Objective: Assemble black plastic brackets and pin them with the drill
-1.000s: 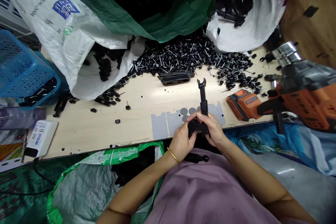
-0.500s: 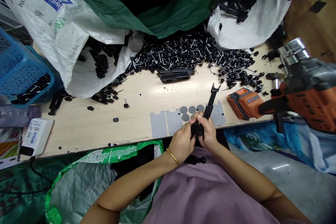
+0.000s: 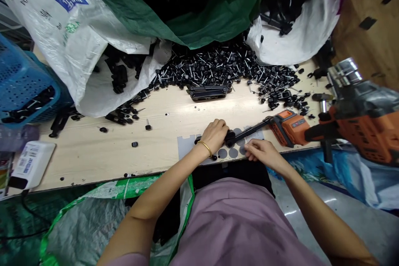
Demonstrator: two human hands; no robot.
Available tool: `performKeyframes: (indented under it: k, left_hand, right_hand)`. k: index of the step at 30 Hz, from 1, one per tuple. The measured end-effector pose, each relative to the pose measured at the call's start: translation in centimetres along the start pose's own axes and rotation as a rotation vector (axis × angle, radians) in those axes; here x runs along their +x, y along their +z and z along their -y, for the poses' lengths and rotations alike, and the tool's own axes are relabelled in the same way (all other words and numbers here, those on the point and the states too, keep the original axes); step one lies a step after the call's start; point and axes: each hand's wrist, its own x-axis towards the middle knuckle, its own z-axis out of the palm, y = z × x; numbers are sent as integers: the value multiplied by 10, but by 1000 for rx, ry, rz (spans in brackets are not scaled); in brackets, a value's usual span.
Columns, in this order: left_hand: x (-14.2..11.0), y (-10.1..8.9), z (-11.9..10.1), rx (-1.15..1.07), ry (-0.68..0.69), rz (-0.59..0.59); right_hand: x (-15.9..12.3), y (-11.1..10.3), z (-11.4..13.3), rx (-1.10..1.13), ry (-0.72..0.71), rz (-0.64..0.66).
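My left hand [image 3: 215, 136] is closed over a black plastic jointed arm [image 3: 245, 134] lying on the table near its front edge. The arm's long bar points right and slightly away, its far end near the orange battery [image 3: 288, 128]. Part of the joint is hidden under my left fingers. Just right of the joint and below the bar, my right hand [image 3: 263, 153] has its fingers curled together, apart from the bar; anything inside them is too small to make out. Grey round pads [image 3: 233, 153] and a grey rectangular sheet [image 3: 184, 146] lie around and under the arm.
Behind is a heap of black-headed screws [image 3: 215, 64], with a folded black part [image 3: 208, 92] before it. An orange power drill [image 3: 364, 120] stands right. White bag [image 3: 93, 87], green bag [image 3: 199, 37], blue basket [image 3: 31, 79] and a white box [image 3: 33, 164] surround the table.
The black arm has gone from being held in both hands at the table edge to lying on the table, bar swung rightward. My right hand has come off it; the left stays on it.
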Motion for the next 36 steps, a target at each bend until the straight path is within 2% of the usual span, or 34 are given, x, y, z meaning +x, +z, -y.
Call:
performKeyframes:
  k: [2, 4, 6, 8, 14, 23, 26, 32, 36]
  left_hand:
    - [-5, -1, -5, 60, -12, -70]
    - [-14, 2, -11, 76, -52, -131]
    - [-22, 8, -14, 44, -84, -161]
    - [-27, 16, -13, -15, -85, -165]
    - [-24, 32, 1, -72, -30, -168]
    - [-23, 31, 0, -38, -21, -207]
    - [-22, 33, 1, -14, -19, -223]
    - [-23, 36, 3, -18, -3, -222]
    - [-23, 37, 3, -10, -7, -234]
  right_hand:
    - [-2, -11, 6, -286, -210, -165]
    - [3, -12, 13, -556, -417, -285]
    - [15, -7, 17, -759, -547, -300]
    - [29, 0, 15, -840, -604, -251]
    - [56, 2, -5, -720, -671, -84]
    - [65, -12, -9, -723, -759, -9]
    - [65, -11, -13, -743, -778, -28]
    - [59, -1, -19, -791, -741, -154]
    - [58, 2, -20, -768, -721, -164]
